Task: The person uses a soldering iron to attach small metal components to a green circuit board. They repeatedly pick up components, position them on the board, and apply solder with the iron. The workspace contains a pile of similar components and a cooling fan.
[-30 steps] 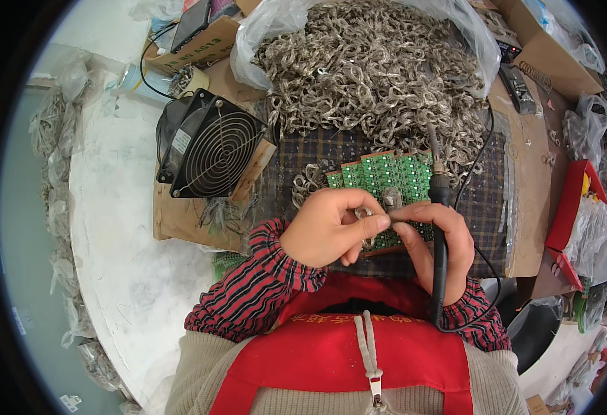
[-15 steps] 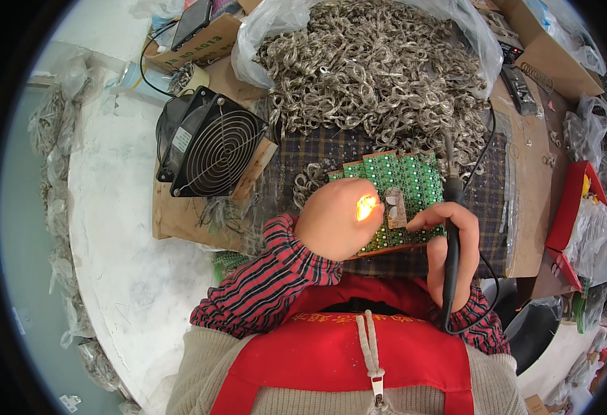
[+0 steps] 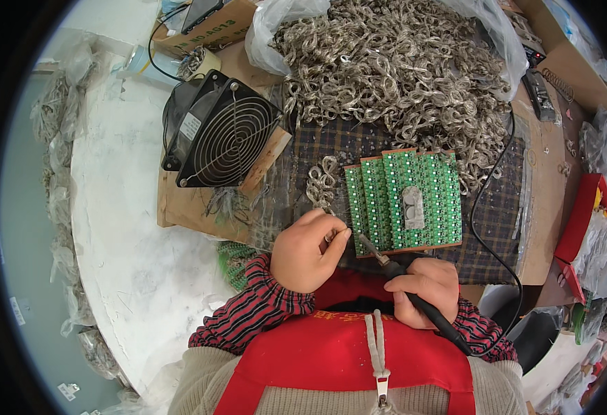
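My right hand (image 3: pixel 426 290) is wrapped round the black handle of a soldering iron (image 3: pixel 431 315), whose metal tip points up and left towards my left fingertips. My left hand (image 3: pixel 309 250) is closed in a pinch at the near left edge of the boards; whatever is between thumb and finger is too small to make out. Overlapping green circuit boards (image 3: pixel 438 200) lie on a dark checked cloth, dotted with small white parts. A flat greyish piece (image 3: pixel 413 207) rests on top of them. Just beyond my left hand sits a small clump of looped wire bundles (image 3: pixel 323 181).
A big heap of looped wire bundles (image 3: pixel 386 62) spills from a clear plastic bag (image 3: pixel 265 38) at the far side. To the left stands a black fan (image 3: pixel 233 138) with a wire guard. A red box (image 3: pixel 578 218) is at right. The iron's cord (image 3: pixel 475 207) curves along the cloth's right side.
My left hand has moved left and nearer, off the boards, and the bright light on it is gone. My right hand has lowered the soldering iron, now tilted left instead of upright.
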Demonstrator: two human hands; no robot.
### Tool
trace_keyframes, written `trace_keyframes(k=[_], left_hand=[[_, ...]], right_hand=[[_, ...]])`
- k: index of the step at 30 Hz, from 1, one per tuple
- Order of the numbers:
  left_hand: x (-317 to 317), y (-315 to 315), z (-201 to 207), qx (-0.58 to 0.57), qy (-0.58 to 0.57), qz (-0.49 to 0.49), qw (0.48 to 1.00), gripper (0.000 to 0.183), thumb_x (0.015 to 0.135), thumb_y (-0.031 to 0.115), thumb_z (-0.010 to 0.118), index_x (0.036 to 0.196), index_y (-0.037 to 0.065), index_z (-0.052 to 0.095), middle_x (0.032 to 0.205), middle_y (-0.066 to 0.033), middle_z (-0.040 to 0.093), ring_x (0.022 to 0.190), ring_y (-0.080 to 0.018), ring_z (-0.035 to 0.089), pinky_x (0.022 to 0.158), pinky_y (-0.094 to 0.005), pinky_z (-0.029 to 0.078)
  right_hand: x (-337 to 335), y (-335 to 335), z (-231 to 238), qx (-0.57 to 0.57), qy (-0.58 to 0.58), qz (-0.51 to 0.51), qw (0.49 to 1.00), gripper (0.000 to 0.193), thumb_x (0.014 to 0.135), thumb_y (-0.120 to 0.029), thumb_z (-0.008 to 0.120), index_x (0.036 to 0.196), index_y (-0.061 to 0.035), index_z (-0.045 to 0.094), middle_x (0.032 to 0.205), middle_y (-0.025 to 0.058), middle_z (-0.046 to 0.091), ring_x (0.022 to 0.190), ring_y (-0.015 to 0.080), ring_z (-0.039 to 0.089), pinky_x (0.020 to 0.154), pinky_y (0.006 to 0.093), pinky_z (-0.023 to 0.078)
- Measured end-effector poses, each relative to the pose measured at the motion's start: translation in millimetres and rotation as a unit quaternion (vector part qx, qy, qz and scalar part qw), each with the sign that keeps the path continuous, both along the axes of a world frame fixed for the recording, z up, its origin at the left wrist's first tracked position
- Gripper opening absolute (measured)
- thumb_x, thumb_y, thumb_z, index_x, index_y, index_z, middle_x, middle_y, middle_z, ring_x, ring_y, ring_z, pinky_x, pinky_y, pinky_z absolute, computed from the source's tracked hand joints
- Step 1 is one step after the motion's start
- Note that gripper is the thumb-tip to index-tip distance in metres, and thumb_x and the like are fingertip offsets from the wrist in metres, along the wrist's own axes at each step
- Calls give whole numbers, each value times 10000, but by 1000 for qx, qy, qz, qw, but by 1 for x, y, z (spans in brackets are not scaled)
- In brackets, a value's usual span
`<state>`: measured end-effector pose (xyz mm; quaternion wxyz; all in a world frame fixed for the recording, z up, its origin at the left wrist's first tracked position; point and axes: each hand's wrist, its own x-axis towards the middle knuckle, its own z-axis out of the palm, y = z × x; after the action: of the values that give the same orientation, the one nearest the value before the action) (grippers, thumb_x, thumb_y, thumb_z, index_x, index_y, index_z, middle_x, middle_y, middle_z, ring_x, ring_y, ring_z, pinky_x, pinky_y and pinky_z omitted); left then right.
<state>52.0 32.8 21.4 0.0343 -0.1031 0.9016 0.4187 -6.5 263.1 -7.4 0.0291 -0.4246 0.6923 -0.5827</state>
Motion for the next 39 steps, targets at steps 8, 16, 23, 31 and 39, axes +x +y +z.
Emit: trace_keyframes(k=[8, 16, 23, 31, 39], left_hand=[[0, 3, -6, -67, 30, -15, 997, 86, 915, 127, 698, 881, 72, 641, 813, -74, 595, 619, -273, 627, 557, -382, 492], [-1, -1, -6, -64, 33, -33, 997, 80, 918, 129, 687, 896, 77, 631, 826, -81, 591, 646, -294, 632, 572, -396, 499], [-1, 2, -4, -76, 27, -26, 996, 92, 911, 131, 691, 885, 78, 620, 828, -82, 582, 640, -298, 626, 570, -401, 498], [-2, 2, -3, -84, 28, -30, 996, 91, 903, 126, 691, 885, 77, 617, 835, -83, 580, 645, -301, 626, 570, -404, 500], [-4, -1, -1, -91, 22, -56, 994, 85, 906, 129, 682, 899, 81, 612, 838, -87, 572, 656, -311, 628, 578, -411, 505]], right_hand=[[-1, -2, 2, 20, -5, 7, 1000, 223, 698, -35, 716, 912, -97, 701, 638, 37, 484, 497, 219, 526, 452, 358, 412], [-1, -3, 1, -2, -21, 0, 1000, 207, 711, -35, 715, 907, -99, 702, 630, 37, 486, 491, 218, 523, 450, 355, 405], [-2, -5, 2, 12, -27, 0, 1000, 200, 720, -37, 716, 911, -94, 700, 639, 36, 498, 499, 224, 528, 456, 355, 411], [-5, -5, 4, 34, -25, 16, 999, 192, 711, -41, 708, 895, -94, 696, 642, 40, 497, 508, 230, 535, 461, 360, 417], [-4, -3, 0, -10, -12, -10, 1000, 179, 705, -55, 703, 879, -93, 687, 613, 34, 485, 478, 222, 512, 445, 360, 402]])
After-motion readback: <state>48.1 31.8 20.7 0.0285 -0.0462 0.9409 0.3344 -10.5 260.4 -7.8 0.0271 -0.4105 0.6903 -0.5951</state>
